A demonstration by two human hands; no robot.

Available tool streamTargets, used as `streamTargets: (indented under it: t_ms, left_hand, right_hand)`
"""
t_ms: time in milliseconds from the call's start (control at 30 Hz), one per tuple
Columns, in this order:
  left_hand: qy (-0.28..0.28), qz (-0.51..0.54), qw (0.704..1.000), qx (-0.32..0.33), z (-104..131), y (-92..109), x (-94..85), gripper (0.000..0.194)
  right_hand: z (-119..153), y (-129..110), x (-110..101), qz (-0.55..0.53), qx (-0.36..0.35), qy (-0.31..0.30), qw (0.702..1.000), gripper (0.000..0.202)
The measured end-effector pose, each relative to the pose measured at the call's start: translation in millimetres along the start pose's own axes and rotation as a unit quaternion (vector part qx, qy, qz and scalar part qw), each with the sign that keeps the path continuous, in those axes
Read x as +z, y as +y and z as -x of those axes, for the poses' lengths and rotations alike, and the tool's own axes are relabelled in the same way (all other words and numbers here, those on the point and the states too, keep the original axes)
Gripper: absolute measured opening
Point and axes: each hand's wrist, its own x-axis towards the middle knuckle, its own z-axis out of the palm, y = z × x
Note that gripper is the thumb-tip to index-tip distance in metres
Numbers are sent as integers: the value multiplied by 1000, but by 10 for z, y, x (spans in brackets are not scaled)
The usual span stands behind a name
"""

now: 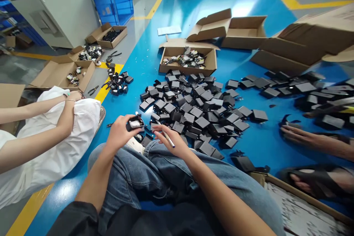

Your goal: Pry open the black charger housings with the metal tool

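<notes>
My left hand (121, 132) is closed round a small black plastic casing (136, 123), whose open side shows a whitish part inside. Just to the right, my right hand (173, 140) grips a slim pen-like tool (169, 140) with a pale shaft and dark end; its other end points toward the casing. The two hands are a short gap apart above my lap. In front of them spreads a large heap of black plastic casings (201, 108) on the blue floor. More casing pieces lie under my hands, partly hidden.
A cardboard box (188, 69) of small mixed parts stands behind the heap. At left sits a person in white trousers (80, 118), near pliers (93, 90) and a smaller pile (119, 82). Another person's hand (301, 132) is at right, beside a carton (304, 206).
</notes>
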Motion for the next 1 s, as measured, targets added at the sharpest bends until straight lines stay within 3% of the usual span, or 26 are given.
streamTargets:
  t_ms: [100,200,333,500,633,800,900,1000]
  left_hand:
    - [-64,-76,995,-32,-344,-361,-261,53]
    - [-80,-124,985,-89,-816,-832,-309,49]
    - [-87,-176,970,-140,-1402,-1355,-105,45]
    - [-72,-173,971,-147,-1828,-1699,274,37]
    - [-15,-132,983,-130,-1964,-1848,524,34]
    - [51,-87,991,-92,-2162,-1883,606,42]
    - [-23,-112,991,-72,-2199,-1689,702,57]
    - [-184,-148,971,-40,-1938,-1327,984,63]
  right_hand:
    - [6,-19,24,44,-3,-8,999,32]
    - [8,-47,61,73,-2,-31,997,28]
    - [-14,-16,98,105,16,-54,993,23]
    - [-16,47,126,225,50,-102,968,26]
    - [41,25,139,239,36,-137,961,24]
    - [51,19,100,251,54,-130,958,23]
    - [34,38,57,287,75,-111,949,24]
    - [7,33,23,322,100,-106,936,25]
